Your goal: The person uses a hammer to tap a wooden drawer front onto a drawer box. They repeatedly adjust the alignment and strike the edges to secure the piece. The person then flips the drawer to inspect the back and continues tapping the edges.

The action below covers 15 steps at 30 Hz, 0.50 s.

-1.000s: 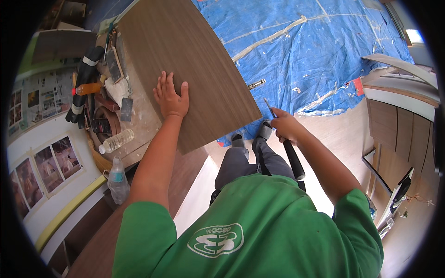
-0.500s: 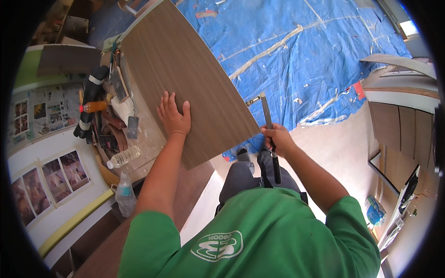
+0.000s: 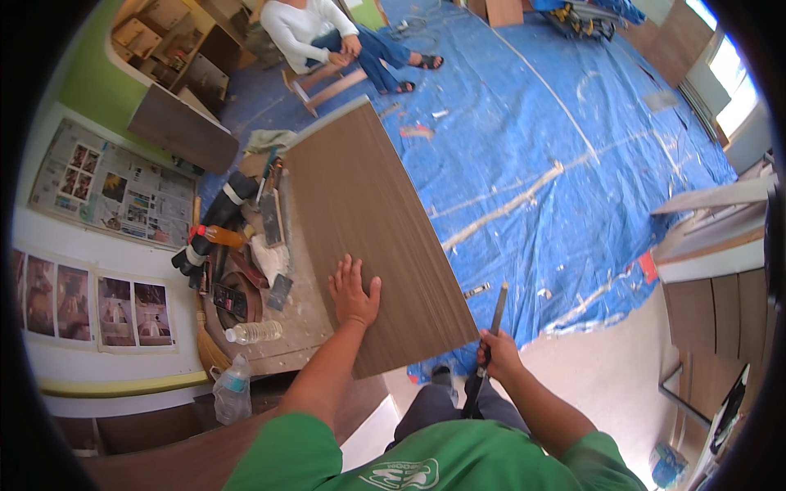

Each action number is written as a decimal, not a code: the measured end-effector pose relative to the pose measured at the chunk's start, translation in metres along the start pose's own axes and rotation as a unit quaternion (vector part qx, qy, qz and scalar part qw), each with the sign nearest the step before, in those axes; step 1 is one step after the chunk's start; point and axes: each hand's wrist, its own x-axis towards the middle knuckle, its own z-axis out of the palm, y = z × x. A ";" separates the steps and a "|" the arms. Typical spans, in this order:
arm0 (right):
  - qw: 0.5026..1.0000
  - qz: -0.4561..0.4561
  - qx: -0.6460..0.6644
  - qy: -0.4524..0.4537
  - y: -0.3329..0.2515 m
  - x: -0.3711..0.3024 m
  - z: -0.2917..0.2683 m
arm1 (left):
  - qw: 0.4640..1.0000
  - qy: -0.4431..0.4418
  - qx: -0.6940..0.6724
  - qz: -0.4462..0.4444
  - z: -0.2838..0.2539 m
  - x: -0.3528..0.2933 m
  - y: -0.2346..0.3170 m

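A large brown wood-grain panel [image 3: 389, 221] lies across a worktable [image 3: 307, 323], its near right corner jutting past the tabletop. My left hand [image 3: 354, 296] rests flat on the panel with its fingers a little apart. At that near right corner my right hand [image 3: 499, 353] is closed round a flat metal file [image 3: 500, 307], whose blade points up and away from me. The dark handle is partly hidden by my fingers. Close to the blade, a small metal hinge-like fitting [image 3: 476, 290] sticks out from the panel's right edge.
Hand tools, a clear plastic bottle [image 3: 254, 331] and a bottle of orange liquid [image 3: 223, 236] crowd the table's left side. A bagged bottle [image 3: 232, 391] hangs near a broom [image 3: 213, 348]. Blue tarp [image 3: 524, 147] covers the floor. A person [image 3: 307, 37] sits beyond the panel.
The view has tilted up, so everything sits lower and the seated person has come into sight. The file has shifted slightly along the corner, its tip no longer overlapping the metal fitting.
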 end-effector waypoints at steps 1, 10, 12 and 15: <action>1.000 -0.007 0.006 -0.001 -0.001 0.000 -0.004 | 1.000 -0.007 -0.007 0.006 0.001 0.003 0.005; 1.000 -0.011 -0.015 0.014 -0.005 -0.006 0.001 | 1.000 -0.015 -0.016 -0.011 -0.005 -0.002 0.003; 0.999 -0.024 -0.018 0.011 -0.003 -0.006 0.002 | 0.999 -0.023 -0.017 -0.016 -0.007 -0.003 0.004; 0.999 -0.038 -0.032 0.017 -0.003 -0.007 0.001 | 0.999 -0.030 -0.017 -0.018 -0.007 -0.003 0.004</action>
